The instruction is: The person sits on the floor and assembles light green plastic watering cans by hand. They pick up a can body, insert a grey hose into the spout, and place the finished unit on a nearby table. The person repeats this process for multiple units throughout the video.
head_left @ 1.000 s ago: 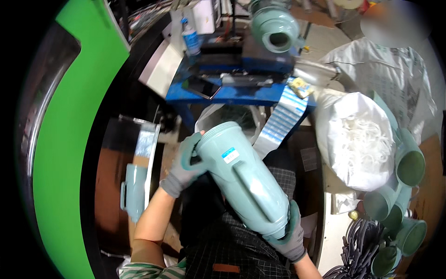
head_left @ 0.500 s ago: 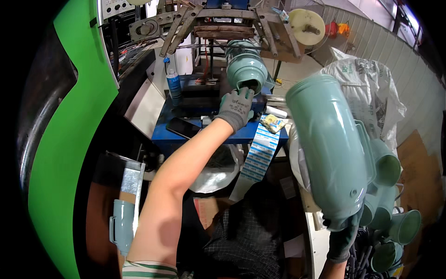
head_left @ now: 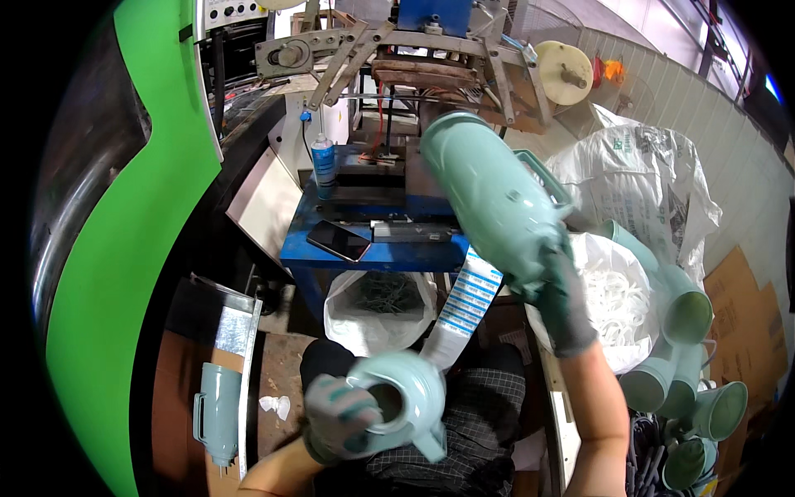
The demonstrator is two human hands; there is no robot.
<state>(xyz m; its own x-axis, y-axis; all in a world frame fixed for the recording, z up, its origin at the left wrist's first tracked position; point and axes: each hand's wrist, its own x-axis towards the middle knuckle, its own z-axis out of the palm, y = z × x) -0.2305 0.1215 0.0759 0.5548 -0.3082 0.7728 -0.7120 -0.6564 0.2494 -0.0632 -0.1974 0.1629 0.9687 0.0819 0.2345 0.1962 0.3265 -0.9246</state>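
My gloved left hand (head_left: 338, 417) is closed on the rim of a glossy green thermos-jug shell (head_left: 422, 389) over my lap. That shell's round mouth faces up toward me, and motion smears the hand. My gloved right hand (head_left: 561, 302) grips the lower, narrower end of another green jug shell (head_left: 489, 195) with a side handle. This one hangs tilted above the blue machine table (head_left: 385, 253), its wide end toward the machine's clamp arms (head_left: 348, 66). The right fingers are partly hidden behind the shell.
A black phone (head_left: 339, 240) and a blue-labelled bottle (head_left: 324, 166) are on the table. A label strip (head_left: 465, 311) hangs off its front. White rings (head_left: 613, 302) fill a bag at right, near several green shells (head_left: 687, 317). Another shell (head_left: 219, 410) lies at far left.
My left hand has drawn the shell off the machine and down to my lap. My right hand has lifted its shell up and left, over the table.
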